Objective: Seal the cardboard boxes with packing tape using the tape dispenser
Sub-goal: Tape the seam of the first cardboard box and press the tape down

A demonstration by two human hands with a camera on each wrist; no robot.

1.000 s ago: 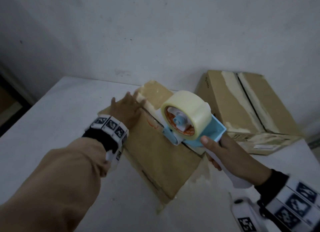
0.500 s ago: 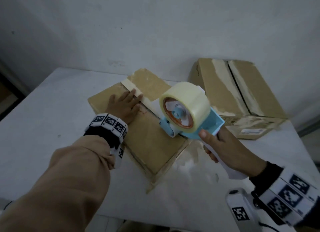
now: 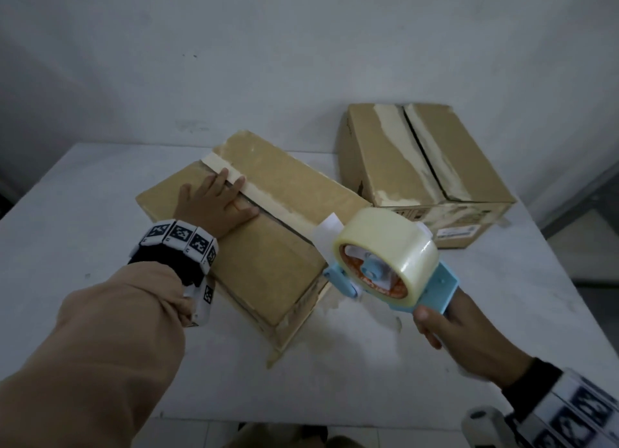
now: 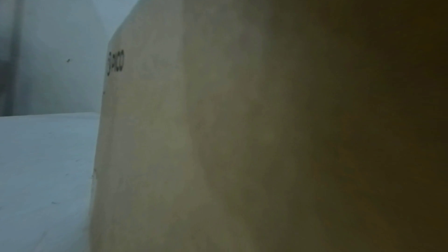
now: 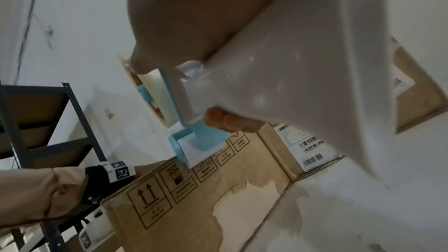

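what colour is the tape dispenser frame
Light blue; the tape dispenser shows best in the head view.

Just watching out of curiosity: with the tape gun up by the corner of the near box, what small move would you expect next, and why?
Probably bring the tape dispenser down onto the seam of the near box. The right hand holds it just off the box's edge, while the left hand presses flat on the top, steadying it. The centre gap looks open, with only old tape residue beside it.

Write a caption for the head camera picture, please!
Left hand presses the near box flat; right hand holds the tape dispenser at its edge.
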